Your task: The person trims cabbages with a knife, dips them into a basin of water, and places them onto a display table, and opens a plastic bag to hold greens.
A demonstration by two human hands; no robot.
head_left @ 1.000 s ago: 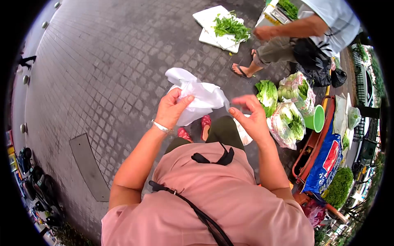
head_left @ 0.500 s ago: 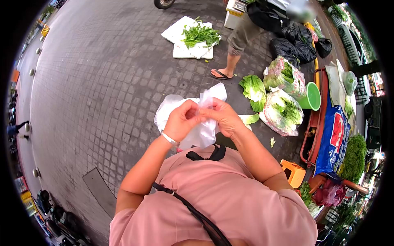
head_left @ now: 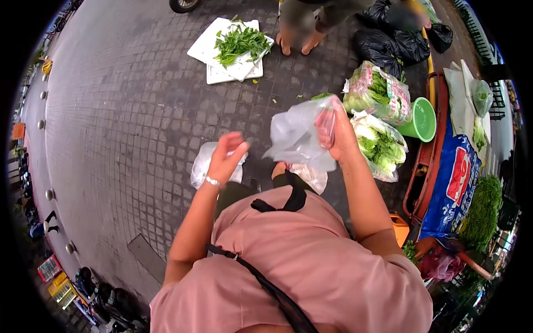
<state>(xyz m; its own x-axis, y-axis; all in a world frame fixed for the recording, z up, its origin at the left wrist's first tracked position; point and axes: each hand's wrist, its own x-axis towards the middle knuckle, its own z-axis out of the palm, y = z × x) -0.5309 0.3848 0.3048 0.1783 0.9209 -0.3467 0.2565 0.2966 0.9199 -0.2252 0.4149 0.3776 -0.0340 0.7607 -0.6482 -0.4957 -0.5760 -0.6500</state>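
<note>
A translucent white plastic bag (head_left: 300,133) hangs opened out from my right hand (head_left: 341,133). The fingers of that hand show through the film, so some of the plastic lies over them. Off to the left, my left hand (head_left: 223,160) holds nothing; its fingers are apart and slightly smeared by motion. Below it on the paving sits another clear plastic bag (head_left: 203,165). A third pale bag (head_left: 312,176) rests near my foot. Beyond my right hand stand a bag of leafy greens (head_left: 380,145) and a printed bag of vegetables (head_left: 373,91).
Green leaves (head_left: 240,45) lie on white foam boards (head_left: 214,76) ahead. Another person's legs (head_left: 302,28) are beside them. Black garbage bags (head_left: 377,49), a green bucket (head_left: 423,121), a red cart (head_left: 420,183) and an orange stool (head_left: 399,228) line the right side.
My hands have separated, the left one moving left and letting go of the plastic. The bag in my right hand has spread open. The other person's legs have shifted left.
</note>
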